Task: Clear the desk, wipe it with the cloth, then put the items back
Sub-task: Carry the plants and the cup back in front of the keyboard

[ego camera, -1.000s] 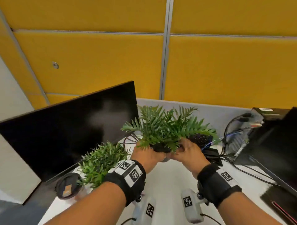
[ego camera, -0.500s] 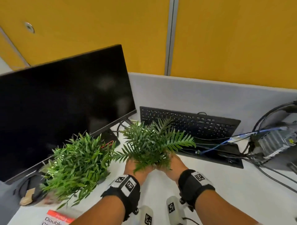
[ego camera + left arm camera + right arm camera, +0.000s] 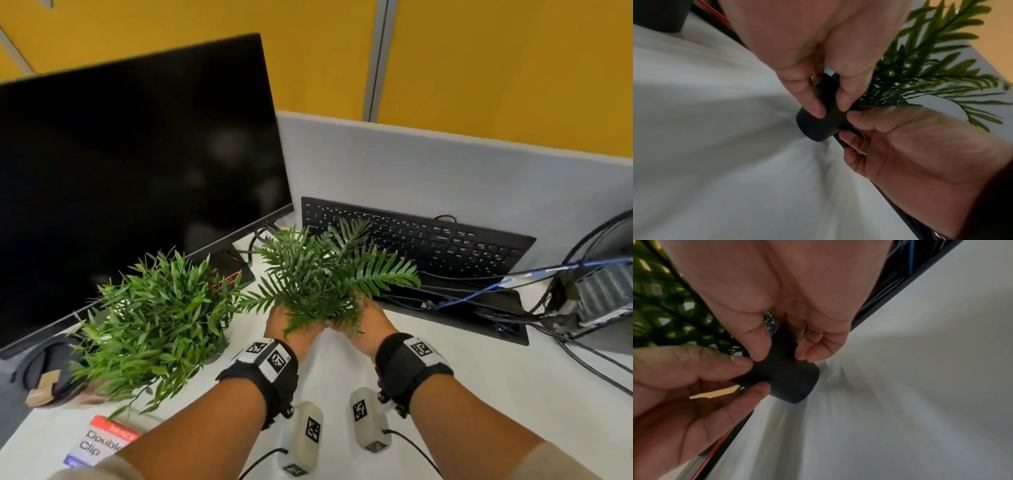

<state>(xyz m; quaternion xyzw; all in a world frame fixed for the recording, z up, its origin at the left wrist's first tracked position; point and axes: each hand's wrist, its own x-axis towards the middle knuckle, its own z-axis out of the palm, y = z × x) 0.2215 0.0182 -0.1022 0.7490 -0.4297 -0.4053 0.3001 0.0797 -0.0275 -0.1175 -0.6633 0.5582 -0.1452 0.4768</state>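
A small fern in a black pot is held low over the white desk, just in front of the keyboard. My left hand grips the pot from the left, its fingertips curled onto the pot's side. My right hand grips it from the right, with thumb and fingers on the same pot. In the head view the fronds hide the pot. I cannot tell whether the pot's base touches the desk.
A bushier potted plant stands left of my hands, in front of the black monitor. A clip box lies at the near left edge. Cables and a small computer crowd the right. A grey partition closes the back.
Both hands have brought the fern down from in front of the monitor to low over the desk, near the keyboard. The head view has tilted down.
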